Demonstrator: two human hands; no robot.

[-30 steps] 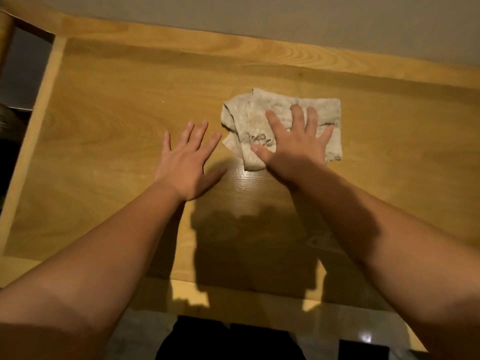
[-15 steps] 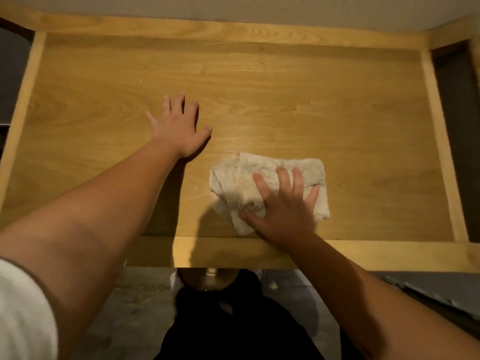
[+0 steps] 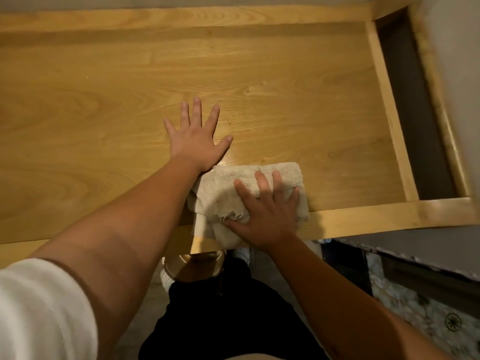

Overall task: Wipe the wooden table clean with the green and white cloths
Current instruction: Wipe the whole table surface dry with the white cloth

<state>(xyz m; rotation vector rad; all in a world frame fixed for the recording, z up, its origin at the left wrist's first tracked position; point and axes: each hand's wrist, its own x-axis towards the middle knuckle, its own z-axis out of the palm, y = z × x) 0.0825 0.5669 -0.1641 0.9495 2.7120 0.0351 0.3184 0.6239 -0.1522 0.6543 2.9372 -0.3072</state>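
Note:
A crumpled white cloth (image 3: 231, 188) lies at the near edge of the wooden table (image 3: 285, 105), part of it hanging over the front rim. My right hand (image 3: 265, 214) presses flat on top of the cloth with fingers spread. Just left of it and farther in, my left hand (image 3: 197, 141) rests flat on the bare wood, fingers apart, its wrist touching the cloth's far left corner. No green cloth is in view.
The table has a lighter raised border (image 3: 389, 120); a dark gap (image 3: 415, 105) runs beyond its right side. Below the front rim I see a round brass-coloured base (image 3: 194, 266), my dark trousers (image 3: 228, 318) and a patterned floor (image 3: 426, 318) at lower right.
My right hand has dragged the white cloth from the table's middle toward me until it overhangs the front rim. My left hand stays flat on the wood, now right beside the cloth.

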